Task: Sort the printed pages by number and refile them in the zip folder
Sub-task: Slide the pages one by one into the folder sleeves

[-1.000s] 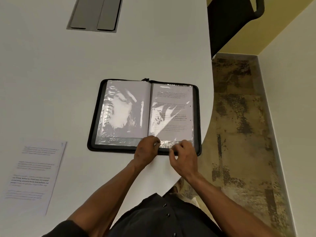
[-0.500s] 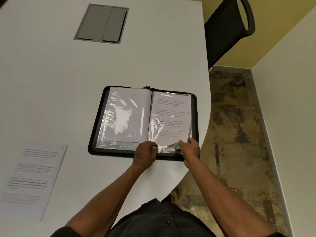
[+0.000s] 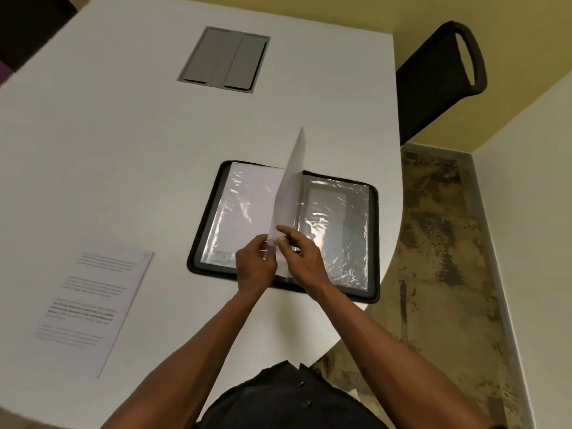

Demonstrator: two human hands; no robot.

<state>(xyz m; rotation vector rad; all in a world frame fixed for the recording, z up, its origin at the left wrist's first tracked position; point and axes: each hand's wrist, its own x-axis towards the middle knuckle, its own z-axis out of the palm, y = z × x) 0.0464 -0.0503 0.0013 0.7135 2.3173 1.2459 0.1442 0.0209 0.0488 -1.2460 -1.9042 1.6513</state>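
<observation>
Lying open at the table [image 3: 130, 144] edge, 3 o'clock side: folder [image 3: 373, 243]. Raised on edge above the spine: sleeve [image 3: 289, 193], lower corner pinched from 9 o'clock by left hand [image 3: 255, 263], from 3 o'clock by right hand [image 3: 301, 258]. Both grips closed on the sleeve. Exposed at 3 o'clock: a glossy clear pocket. Placed flat at 9 o'clock, well apart from folder: page [image 3: 93, 305]. Located at 12 o'clock: hatch [image 3: 223, 59]; at 1 o'clock: chair [image 3: 433, 85].
</observation>
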